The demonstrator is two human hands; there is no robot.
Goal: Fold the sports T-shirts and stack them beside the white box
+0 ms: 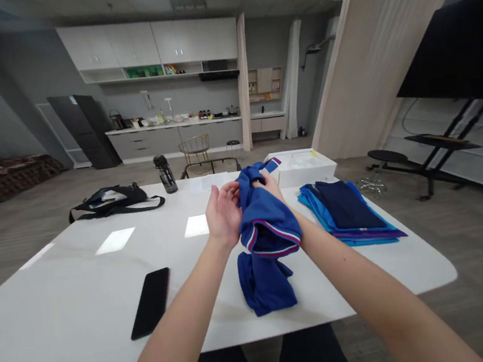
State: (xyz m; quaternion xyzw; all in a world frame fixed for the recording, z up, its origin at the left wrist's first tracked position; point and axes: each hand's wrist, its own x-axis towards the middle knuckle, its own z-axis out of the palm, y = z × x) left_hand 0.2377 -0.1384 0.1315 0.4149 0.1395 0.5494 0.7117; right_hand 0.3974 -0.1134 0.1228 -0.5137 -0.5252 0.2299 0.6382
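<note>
A blue shirt (268,213) with red and white striped trim is bunched up above the table, and part of it hangs down onto the tabletop. My right hand (272,187) grips its upper folds, fingers partly hidden in the cloth. On the other side, my left hand (223,214) has its palm turned up and its fingers loosely curled and apart, with the tips against the fabric. A striped edge of the shirt sticks out past my right hand. The trimmed opening faces me, below both hands.
Folded clothes (347,208) in blue, navy and purple are stacked at the right of the white table (76,309). Behind them stands a white box (306,166). A black phone (151,303), a black bag (113,201) and a dark bottle (165,174) occupy the left side.
</note>
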